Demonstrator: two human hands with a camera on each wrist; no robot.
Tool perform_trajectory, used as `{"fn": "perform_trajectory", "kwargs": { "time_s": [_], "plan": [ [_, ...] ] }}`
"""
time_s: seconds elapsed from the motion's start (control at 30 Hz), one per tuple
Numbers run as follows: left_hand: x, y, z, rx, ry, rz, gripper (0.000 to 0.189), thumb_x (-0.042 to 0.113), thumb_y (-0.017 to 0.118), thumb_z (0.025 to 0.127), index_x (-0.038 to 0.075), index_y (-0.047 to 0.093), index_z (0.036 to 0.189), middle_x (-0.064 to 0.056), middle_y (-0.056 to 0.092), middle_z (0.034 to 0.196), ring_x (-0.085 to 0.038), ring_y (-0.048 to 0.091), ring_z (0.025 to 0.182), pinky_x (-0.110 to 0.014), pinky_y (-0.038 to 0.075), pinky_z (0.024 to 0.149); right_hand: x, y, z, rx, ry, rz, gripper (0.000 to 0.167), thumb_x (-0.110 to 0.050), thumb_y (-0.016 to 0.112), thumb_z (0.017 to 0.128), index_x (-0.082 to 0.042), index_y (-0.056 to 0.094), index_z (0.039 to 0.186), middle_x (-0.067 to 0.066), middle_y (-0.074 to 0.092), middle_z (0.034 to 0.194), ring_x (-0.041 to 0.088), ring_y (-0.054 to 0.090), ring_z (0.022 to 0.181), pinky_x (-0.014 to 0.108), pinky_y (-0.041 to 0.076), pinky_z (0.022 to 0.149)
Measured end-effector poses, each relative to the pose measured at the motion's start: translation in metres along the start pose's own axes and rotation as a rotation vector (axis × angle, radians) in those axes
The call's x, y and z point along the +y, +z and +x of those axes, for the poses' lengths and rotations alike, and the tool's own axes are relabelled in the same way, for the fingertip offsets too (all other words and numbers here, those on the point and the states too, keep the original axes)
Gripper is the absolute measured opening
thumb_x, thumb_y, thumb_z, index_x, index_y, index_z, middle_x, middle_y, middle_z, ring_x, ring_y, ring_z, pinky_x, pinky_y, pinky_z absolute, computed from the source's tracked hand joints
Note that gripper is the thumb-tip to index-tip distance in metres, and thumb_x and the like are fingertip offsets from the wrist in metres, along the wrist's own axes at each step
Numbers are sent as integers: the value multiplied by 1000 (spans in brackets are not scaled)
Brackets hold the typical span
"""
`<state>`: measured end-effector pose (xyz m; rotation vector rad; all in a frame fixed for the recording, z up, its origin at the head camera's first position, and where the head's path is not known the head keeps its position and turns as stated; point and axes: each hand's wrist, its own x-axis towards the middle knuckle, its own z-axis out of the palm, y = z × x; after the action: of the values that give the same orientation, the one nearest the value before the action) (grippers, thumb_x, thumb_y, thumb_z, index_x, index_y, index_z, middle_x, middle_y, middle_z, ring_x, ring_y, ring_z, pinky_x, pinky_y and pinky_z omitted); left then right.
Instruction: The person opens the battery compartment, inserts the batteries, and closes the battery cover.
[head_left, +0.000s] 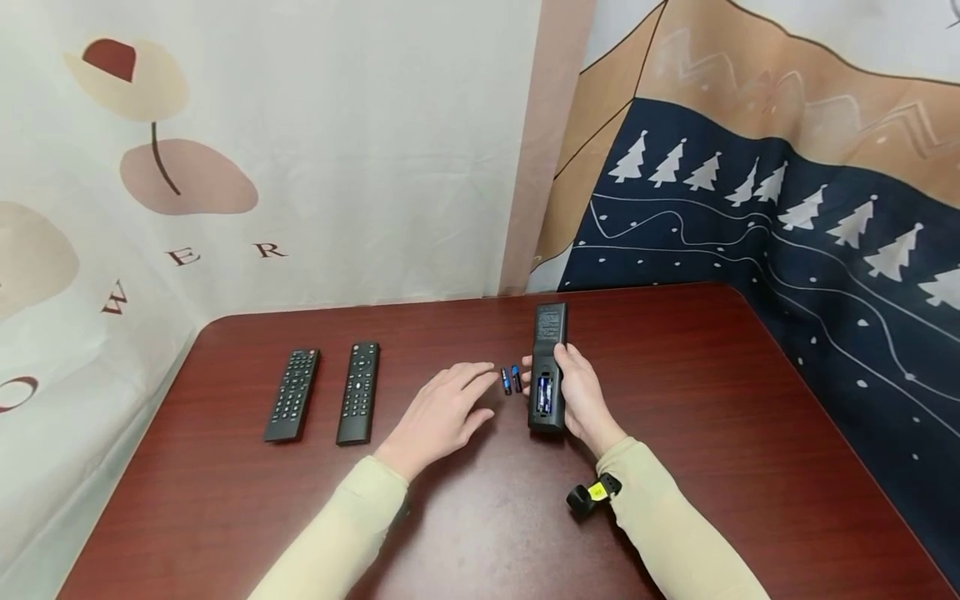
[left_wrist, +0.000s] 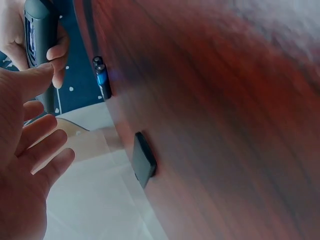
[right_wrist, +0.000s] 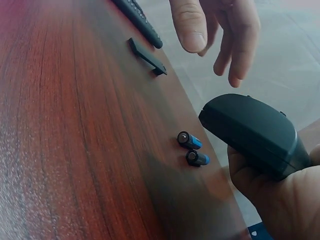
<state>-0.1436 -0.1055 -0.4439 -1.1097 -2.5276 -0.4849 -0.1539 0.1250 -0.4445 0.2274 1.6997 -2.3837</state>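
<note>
My right hand grips a black remote control, its back facing up. The battery compartment at the near end is uncovered, with batteries showing inside. Just left of the remote, two blue-and-black batteries lie side by side on the table. My left hand hovers left of these batteries, fingers apart and holding nothing. A small black battery cover lies on the table below the left hand; the right wrist view shows the cover too, while the head view hides it.
Two more black remotes, one farther left and one nearer, lie face up on the reddish-brown table. Printed fabric hangs behind the table's back edge. A small black device is strapped at the right wrist.
</note>
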Motion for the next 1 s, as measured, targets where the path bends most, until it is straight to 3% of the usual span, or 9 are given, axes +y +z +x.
{"fn": "perform_trajectory", "kwargs": {
  "time_s": [1.0],
  "plan": [
    [-27, -7, -19, -71, -121, 40, 56, 22, 86, 86, 2, 64, 133, -13, 61, 139, -31, 58, 127, -46, 50, 105, 2, -1, 0, -4, 0, -20, 46, -31, 25, 115, -11, 32, 156, 30, 55, 137, 29, 69, 100, 46, 60, 90]
  ]
}}
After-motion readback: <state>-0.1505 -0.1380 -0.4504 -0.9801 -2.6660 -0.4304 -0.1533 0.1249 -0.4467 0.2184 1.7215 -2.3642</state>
